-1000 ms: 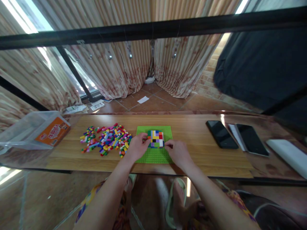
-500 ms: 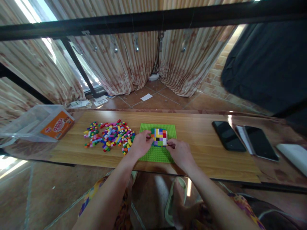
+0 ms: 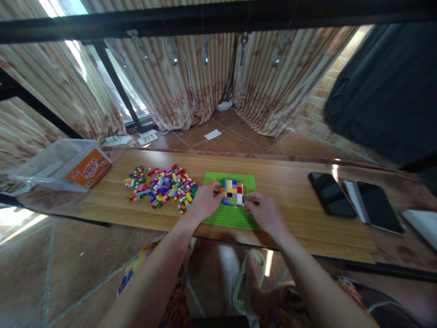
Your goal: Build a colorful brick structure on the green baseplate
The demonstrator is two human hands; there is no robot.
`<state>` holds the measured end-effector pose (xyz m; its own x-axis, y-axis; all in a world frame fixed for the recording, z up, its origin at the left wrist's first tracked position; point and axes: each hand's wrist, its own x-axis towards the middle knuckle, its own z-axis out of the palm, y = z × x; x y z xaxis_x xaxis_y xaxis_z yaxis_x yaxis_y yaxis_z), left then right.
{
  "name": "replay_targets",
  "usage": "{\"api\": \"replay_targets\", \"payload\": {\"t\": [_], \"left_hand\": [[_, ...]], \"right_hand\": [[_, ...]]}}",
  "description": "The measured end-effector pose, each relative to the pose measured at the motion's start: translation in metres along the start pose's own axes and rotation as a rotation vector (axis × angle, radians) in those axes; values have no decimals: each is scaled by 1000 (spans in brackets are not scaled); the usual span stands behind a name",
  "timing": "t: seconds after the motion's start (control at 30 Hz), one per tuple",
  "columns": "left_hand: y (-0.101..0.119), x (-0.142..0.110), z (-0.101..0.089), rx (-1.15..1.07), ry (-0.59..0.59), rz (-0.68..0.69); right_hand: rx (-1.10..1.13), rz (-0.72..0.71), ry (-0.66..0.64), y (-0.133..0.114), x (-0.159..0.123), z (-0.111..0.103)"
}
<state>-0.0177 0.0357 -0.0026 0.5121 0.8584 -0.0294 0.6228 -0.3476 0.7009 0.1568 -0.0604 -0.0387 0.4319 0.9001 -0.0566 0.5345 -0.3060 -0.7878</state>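
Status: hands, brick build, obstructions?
Left hand at left edge of multicoloured plastic brick build; right hand by right edge. Build sits on green studded plastic baseplate. Loose coloured plastic bricks lie left, off baseplate.

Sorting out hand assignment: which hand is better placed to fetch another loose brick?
Left hand, likely: it is at the left side of the brick block, close to the loose bricks. The right hand is by the block's right side, farther off.
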Motion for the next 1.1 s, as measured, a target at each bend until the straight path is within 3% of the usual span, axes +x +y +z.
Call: {"api": "replay_targets", "payload": {"t": [1.1], "left_hand": [[1, 2, 1, 70, 28, -8]], "right_hand": [[132, 138, 88, 10, 9, 13]]}}
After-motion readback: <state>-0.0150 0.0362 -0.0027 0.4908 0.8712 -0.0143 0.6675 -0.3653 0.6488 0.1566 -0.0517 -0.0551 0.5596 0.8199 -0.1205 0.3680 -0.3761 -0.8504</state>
